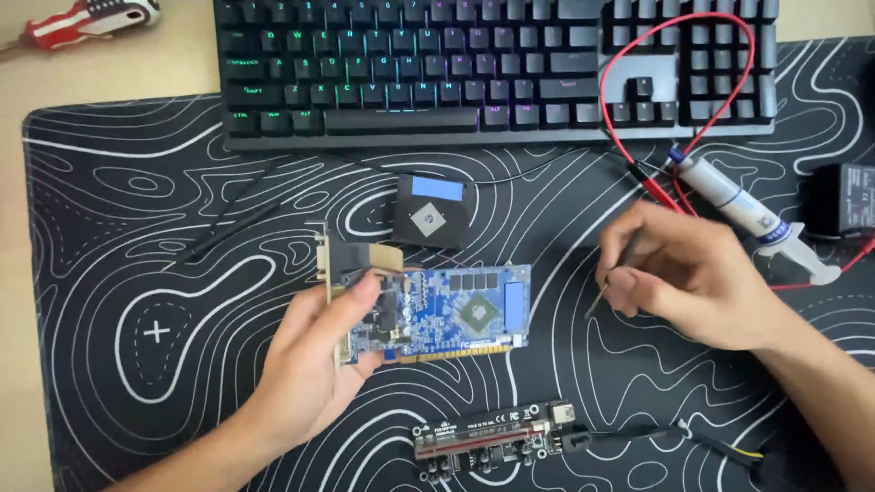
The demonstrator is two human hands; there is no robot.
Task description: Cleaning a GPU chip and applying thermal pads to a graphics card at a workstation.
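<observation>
A blue graphics card (447, 310) is held just above the black, white-lined mat (137, 228) by the left hand (319, 360), which enters from the lower left with the forearm angled up and to the right. The palm is turned upward, and the thumb is pressed on the card's face near the metal bracket (326, 273), while the fingers are curled beneath, clamped on the card's left end. The card is kept roughly level, with its bare chip (479, 314) facing up.

The right hand (684, 278) is brought in from the lower right, wrist bent, knuckles upward. Its fingers are closed together around a thin tool (599, 296), whose tip is pointed down and left, near the card's right edge but apart from it.

A black heatsink with a blue pad (434, 211) is laid on the mat just above the card. A syringe of paste (756, 219) and red leads (656, 182) are seen beside the right hand, a backlit keyboard (492, 68) is set beyond, a riser board (497, 439) lies below the card, and a red-handled screwdriver (87, 20) rests on the bench at top left.
</observation>
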